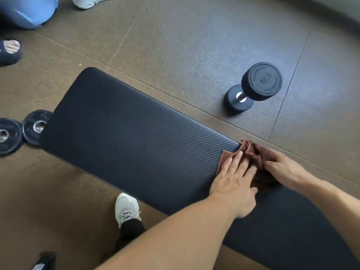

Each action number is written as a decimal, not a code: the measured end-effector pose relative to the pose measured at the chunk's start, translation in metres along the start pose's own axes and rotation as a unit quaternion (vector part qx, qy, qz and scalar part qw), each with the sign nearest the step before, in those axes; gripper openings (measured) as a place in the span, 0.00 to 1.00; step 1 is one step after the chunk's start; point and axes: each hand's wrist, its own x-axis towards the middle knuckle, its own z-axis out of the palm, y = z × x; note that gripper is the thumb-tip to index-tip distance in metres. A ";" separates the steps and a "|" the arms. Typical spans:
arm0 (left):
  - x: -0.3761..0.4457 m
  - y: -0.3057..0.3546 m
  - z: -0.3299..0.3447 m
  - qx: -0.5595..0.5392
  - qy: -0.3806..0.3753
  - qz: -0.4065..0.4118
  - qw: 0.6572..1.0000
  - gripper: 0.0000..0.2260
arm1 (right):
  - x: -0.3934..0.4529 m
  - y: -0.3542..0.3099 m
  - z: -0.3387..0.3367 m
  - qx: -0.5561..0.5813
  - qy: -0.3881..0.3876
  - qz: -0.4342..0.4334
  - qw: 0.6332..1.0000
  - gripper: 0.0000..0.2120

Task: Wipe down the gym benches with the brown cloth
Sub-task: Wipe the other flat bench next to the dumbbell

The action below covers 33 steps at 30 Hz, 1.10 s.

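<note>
Left hand (232, 184) flat, fingers spread on brown cloth (251, 154) atop bench (126, 137); right hand (282, 168) pinching cloth; dumbbell (255, 85) marking blurred.

Brown cloth (251, 154) partly under both hands, bench (136, 139) base hidden, dumbbell (253, 86) number unreadable

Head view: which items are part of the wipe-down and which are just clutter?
In the job: brown cloth, bench pad, left hand, right hand.
Lying about: dumbbell, two weight plates on the floor.
</note>
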 end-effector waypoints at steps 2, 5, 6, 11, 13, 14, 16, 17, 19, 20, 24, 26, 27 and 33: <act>-0.008 -0.017 0.000 0.033 0.031 0.001 0.999 0.31 | 0.008 -0.004 0.009 0.001 0.017 0.007 1.000 0.26; -0.026 -0.049 -0.008 0.069 0.062 -0.012 0.996 0.32 | 0.018 -0.026 0.028 -0.020 0.059 -0.011 0.998 0.34; -0.033 -0.060 -0.013 0.074 0.076 -0.021 0.994 0.32 | 0.019 -0.041 0.035 -0.026 0.074 -0.015 0.997 0.35; -0.067 -0.134 -0.051 0.065 0.164 -0.105 0.979 0.32 | 0.032 -0.146 0.077 -0.066 0.127 -0.084 0.986 0.27; -0.084 -0.172 -0.069 0.064 0.193 -0.135 0.970 0.32 | 0.045 -0.192 0.097 -0.078 0.146 -0.121 0.979 0.28; -0.094 -0.192 -0.078 0.067 0.205 -0.148 0.965 0.32 | 0.051 -0.218 0.108 -0.085 0.154 -0.146 0.973 0.30; -0.119 -0.235 -0.095 0.074 0.224 -0.174 0.956 0.32 | 0.059 -0.270 0.130 -0.115 0.166 -0.193 0.960 0.35; -0.134 -0.257 -0.102 0.083 0.229 -0.186 0.952 0.32 | 0.061 -0.296 0.142 -0.134 0.164 -0.204 0.956 0.36; -0.166 -0.297 -0.114 0.111 0.231 -0.207 0.944 0.32 | 0.061 -0.340 0.169 -0.169 0.161 -0.223 0.947 0.36; -0.181 -0.314 -0.118 0.121 0.224 -0.216 0.942 0.32 | 0.058 -0.359 0.183 -0.187 0.160 -0.243 0.938 0.36; -0.218 -0.344 -0.119 0.121 0.220 -0.252 0.935 0.34 | 0.051 -0.403 0.219 -0.253 0.154 -0.349 0.889 0.32; -0.218 -0.342 -0.117 0.107 0.228 -0.264 0.931 0.34 | 0.054 -0.408 0.222 -0.272 0.165 -0.366 0.874 0.30; -0.215 -0.338 -0.117 0.098 0.233 -0.271 0.929 0.34 | 0.056 -0.407 0.222 -0.276 0.175 -0.371 0.869 0.29; -0.172 -0.308 -0.132 0.077 0.203 -0.231 0.948 0.31 | 0.059 -0.368 0.198 -0.217 0.235 -0.315 0.893 0.25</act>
